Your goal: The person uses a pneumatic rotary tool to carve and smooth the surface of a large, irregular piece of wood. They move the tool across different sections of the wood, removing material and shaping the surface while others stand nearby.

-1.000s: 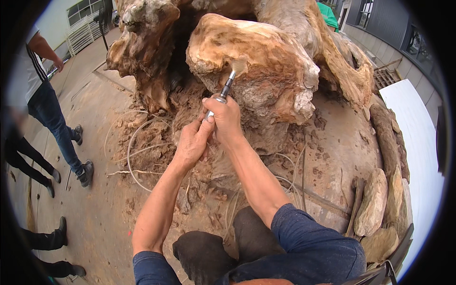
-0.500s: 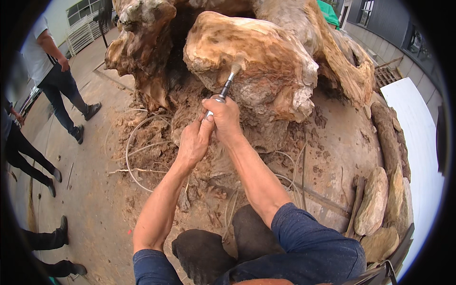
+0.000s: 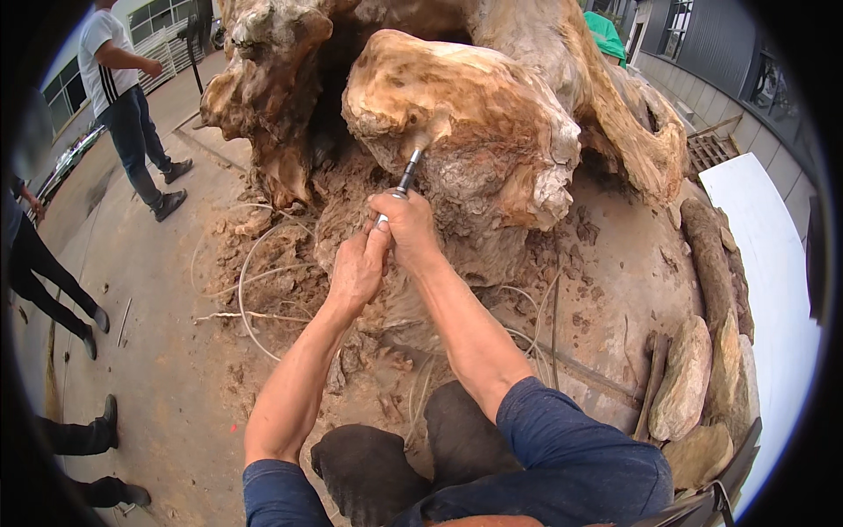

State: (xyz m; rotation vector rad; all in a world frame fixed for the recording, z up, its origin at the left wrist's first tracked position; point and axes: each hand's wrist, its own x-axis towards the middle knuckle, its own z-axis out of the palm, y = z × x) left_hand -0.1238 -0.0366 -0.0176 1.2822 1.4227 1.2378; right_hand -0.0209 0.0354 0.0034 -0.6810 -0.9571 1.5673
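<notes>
A slim metal rotary tool [image 3: 408, 174] with a dark shaft sticks out ahead of my hands, tilted up and slightly right. Its pale, blurred brush-like head [image 3: 421, 140] rests against the front face of a big brown lump of weathered wood [image 3: 474, 97]. My right hand [image 3: 407, 227] is wrapped around the tool's body near the shaft. Just below and left, my left hand [image 3: 358, 268] closes around the rear end of the same tool, touching the right hand. The fingers cover most of the grip.
Gnarled roots [image 3: 272, 97] flank the lump. Soil crumbs and a thin looping hose [image 3: 246, 299] lie beneath it. Wood pieces [image 3: 683, 378] and a white board [image 3: 762, 263] stand at right. A person in a white shirt [image 3: 110, 70] stands far left; other people's legs show nearer.
The tool's head has slid left and nearer to me over the wood, with both hands following. The person in the white shirt has shifted farther off and to the right.
</notes>
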